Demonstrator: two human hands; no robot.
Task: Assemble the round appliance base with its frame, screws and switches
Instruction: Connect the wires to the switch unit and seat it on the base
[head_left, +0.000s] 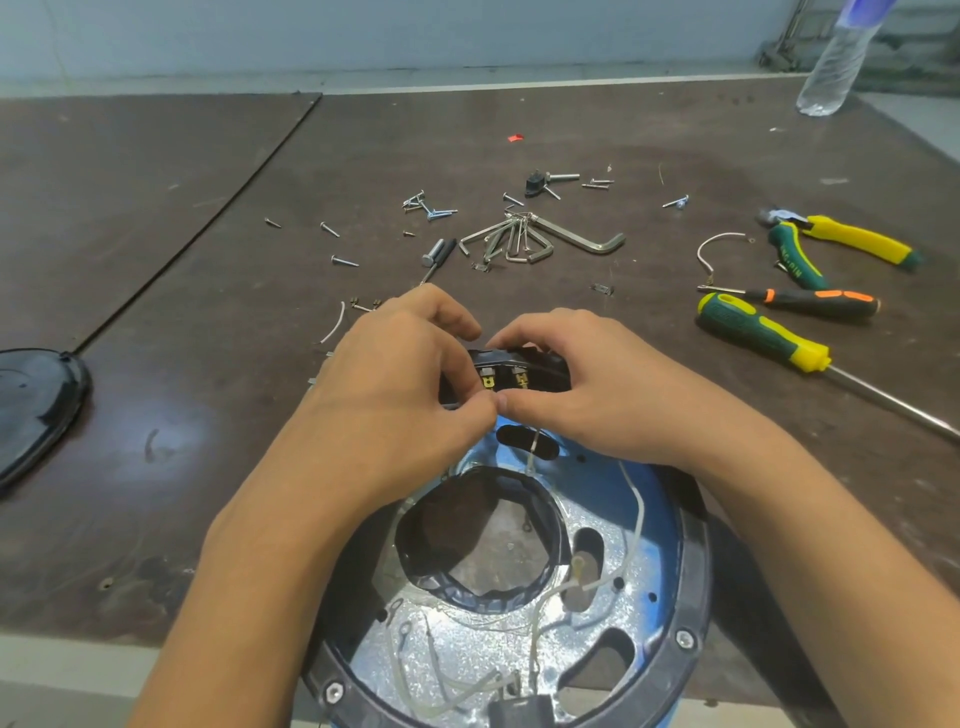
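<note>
The round appliance base (639, 525), blue inside with a black rim, stands at the table's near edge, its white wires (636, 519) loose across it. At its far rim, both hands hold a black switch block (511, 371) with brass terminals. My left hand (400, 374) grips the block's left side, thumb and finger pinched at a terminal. My right hand (576, 384) curls over its right side, and its thumb tip meets the left fingertips. Loose screws (428, 208) lie scattered on the table beyond the hands.
Hex keys (524, 241) lie past the hands. At the right lie a green-yellow screwdriver (763, 332), a black-orange screwdriver (810, 301) and pliers (831, 244). A black cover (36, 405) sits at the left edge. A plastic bottle (836, 62) stands far right.
</note>
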